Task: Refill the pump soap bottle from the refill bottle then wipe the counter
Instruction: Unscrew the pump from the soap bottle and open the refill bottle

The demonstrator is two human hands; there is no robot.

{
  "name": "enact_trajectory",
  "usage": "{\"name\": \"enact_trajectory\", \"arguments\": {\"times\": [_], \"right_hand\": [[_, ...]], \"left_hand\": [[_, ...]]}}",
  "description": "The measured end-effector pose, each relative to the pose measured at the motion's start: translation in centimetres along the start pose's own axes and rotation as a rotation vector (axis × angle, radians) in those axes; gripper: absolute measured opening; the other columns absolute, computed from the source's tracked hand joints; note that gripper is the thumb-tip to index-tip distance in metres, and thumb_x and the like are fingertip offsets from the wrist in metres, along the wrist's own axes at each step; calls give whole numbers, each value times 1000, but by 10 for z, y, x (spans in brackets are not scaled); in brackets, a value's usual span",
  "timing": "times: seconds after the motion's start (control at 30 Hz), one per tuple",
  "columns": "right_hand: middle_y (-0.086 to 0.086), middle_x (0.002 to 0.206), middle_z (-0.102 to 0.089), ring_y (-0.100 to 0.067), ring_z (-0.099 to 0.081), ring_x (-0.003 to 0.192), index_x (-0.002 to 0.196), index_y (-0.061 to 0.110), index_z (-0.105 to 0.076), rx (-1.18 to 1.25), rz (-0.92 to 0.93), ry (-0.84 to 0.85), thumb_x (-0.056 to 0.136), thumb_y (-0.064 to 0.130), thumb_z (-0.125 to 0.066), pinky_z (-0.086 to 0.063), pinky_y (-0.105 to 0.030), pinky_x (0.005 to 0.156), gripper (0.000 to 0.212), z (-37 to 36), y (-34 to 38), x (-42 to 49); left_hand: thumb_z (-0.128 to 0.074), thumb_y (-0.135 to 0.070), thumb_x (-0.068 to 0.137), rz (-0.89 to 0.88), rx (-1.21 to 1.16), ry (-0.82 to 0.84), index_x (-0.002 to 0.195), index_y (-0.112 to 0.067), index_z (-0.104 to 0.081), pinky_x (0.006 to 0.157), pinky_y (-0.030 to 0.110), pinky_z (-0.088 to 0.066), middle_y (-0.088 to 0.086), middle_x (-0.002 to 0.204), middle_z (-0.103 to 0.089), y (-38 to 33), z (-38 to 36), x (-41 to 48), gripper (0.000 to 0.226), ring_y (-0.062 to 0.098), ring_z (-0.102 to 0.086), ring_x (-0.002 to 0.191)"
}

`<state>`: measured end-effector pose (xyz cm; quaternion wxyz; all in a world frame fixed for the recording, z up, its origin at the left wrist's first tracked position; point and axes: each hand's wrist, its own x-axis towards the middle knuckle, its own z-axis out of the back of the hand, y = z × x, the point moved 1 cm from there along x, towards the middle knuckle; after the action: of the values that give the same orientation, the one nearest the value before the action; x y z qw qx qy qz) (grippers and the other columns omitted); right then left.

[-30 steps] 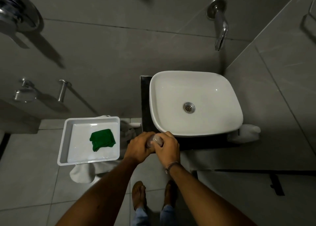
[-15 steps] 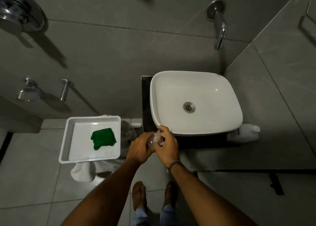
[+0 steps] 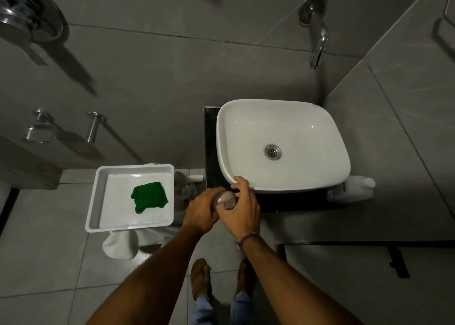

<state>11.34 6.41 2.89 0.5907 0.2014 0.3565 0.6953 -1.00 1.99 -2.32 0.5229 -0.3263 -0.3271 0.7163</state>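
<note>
A clear pump soap bottle stands at the front left corner of the dark counter, mostly covered by my hands. My left hand wraps its body from the left. My right hand closes over its top, fingers curled against the basin's front rim. The pump head is hidden. A white refill bottle lies on its side at the counter's front right corner, under the basin's edge. A folded green cloth lies in the white tray to the left.
A white basin fills most of the counter, with a chrome wall spout above it. The tray rests on something draped in white cloth. Chrome wall fittings are at far left. My sandalled feet stand on grey floor tiles.
My right hand has shifted up over the bottle's top, its fingers now reaching the basin rim. The left hand keeps its hold on the bottle's body. The view has shifted slightly.
</note>
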Motion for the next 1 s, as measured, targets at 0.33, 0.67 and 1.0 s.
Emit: {"name": "enact_trajectory", "arguments": {"times": [0.33, 0.67, 1.0], "right_hand": [[5, 137, -57, -17, -55, 128, 137, 41, -44, 66, 19, 69, 78, 0, -73, -56, -40, 101, 77, 1, -1, -1], [11, 128, -59, -13, -58, 122, 134, 47, -41, 161, -17, -20, 77, 9, -82, -56, -32, 97, 80, -8, -2, -3], [13, 107, -69, -5, -68, 102, 129, 47, -41, 358, -146, -149, 77, 7, -82, -60, -14, 78, 77, -16, -8, -7]], "left_hand": [[-55, -67, 82, -13, -14, 0, 142, -20, -64, 97, 42, -57, 5, 131, -73, 0, 0, 0, 76, 26, -70, 117], [-54, -59, 83, -16, -4, 3, 142, -21, -64, 97, 32, -51, 3, 132, -74, 5, -2, 1, 70, 24, -71, 117], [-68, -52, 89, -3, 8, 11, 145, -21, -62, 99, 34, -51, 4, 134, -72, 9, -4, 3, 64, 25, -69, 120]]}}
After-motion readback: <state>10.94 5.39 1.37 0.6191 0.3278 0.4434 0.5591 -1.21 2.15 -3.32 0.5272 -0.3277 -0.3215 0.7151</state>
